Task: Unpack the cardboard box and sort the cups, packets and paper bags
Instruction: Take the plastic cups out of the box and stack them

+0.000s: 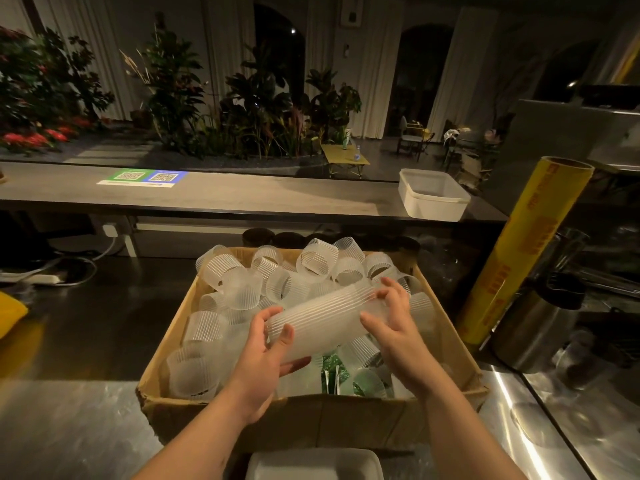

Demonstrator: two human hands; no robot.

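Note:
An open cardboard box [162,348] sits on the steel counter, full of several frosted ribbed plastic cups [239,285] lying loose. Green patterned packets [330,374] show near its front right. Above the box I hold a long nested stack of ribbed cups [322,322] lying sideways. My left hand [266,355] grips the stack's near left end from below. My right hand [394,323] curls over its far right end, thumb on the side. No paper bags are visible.
A tall yellow roll of cling film [519,258] stands right of the box, beside a steel jug [533,334]. A white tub [433,195] rests on the raised bar counter [242,192]. Another white tray [311,465] lies at the front edge.

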